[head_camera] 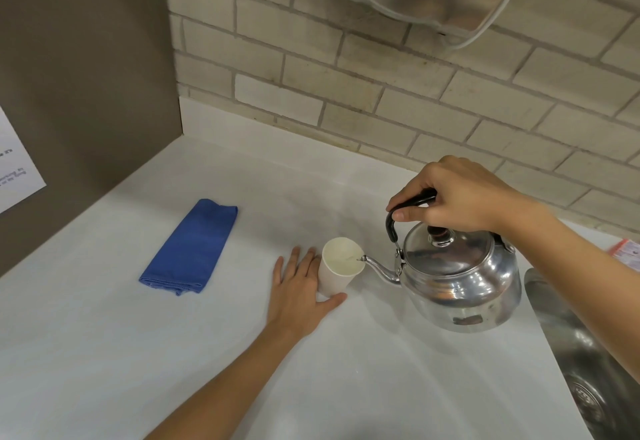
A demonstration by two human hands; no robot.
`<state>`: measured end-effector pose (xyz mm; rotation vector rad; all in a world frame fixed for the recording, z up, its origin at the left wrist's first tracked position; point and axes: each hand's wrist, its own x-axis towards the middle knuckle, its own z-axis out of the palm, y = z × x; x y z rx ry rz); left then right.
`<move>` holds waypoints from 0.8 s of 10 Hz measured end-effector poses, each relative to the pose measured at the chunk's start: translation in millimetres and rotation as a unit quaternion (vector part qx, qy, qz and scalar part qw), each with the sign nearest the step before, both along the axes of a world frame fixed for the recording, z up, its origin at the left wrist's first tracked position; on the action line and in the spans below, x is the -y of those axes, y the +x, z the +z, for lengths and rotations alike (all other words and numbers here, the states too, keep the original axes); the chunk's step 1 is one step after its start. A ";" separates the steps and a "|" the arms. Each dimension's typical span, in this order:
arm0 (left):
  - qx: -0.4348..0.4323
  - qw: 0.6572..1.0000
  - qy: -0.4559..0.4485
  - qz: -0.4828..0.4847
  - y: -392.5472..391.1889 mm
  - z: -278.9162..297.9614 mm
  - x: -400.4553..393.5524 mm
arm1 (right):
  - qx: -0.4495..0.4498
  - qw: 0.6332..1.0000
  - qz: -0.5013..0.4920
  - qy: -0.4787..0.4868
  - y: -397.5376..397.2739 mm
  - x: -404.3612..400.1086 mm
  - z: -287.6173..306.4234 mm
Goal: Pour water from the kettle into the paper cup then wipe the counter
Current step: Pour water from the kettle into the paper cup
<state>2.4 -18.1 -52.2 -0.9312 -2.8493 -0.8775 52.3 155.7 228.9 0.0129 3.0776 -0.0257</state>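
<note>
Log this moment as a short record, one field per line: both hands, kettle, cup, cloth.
right hand: closed on the black handle of the shiny steel kettle
kettle spout: over the cup's rim
left hand: open, bracing the white paper cup
folded blue cloth: untouched, on the white counter

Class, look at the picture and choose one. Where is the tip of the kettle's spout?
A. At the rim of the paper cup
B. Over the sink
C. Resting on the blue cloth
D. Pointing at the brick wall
A: the kettle, held by its handle in the right hand, has its spout tip at the rim of the paper cup, which the left hand steadies.
</note>
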 end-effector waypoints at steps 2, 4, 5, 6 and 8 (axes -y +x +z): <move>-0.001 1.000 0.005 0.001 -0.2 -1.3 -0.7 | 0.000 1.000 -0.001 0.002 -0.3 -0.5 0.2; -0.004 1.000 0.004 0.000 -0.3 -2.1 -0.4 | 0.003 1.000 0.000 0.003 -0.8 -0.9 -0.3; -0.005 1.000 0.002 0.000 -0.5 -2.0 -0.6 | 0.003 1.000 0.001 0.003 -1.4 -1.5 -0.2; -0.006 1.000 0.002 0.000 -0.2 -1.5 -0.4 | 0.002 1.000 0.002 0.004 -2.1 -2.2 -0.3; -0.001 1.000 -0.003 0.001 0.0 0.0 -0.4 | -0.003 1.000 0.007 0.011 -4.4 -3.4 -1.9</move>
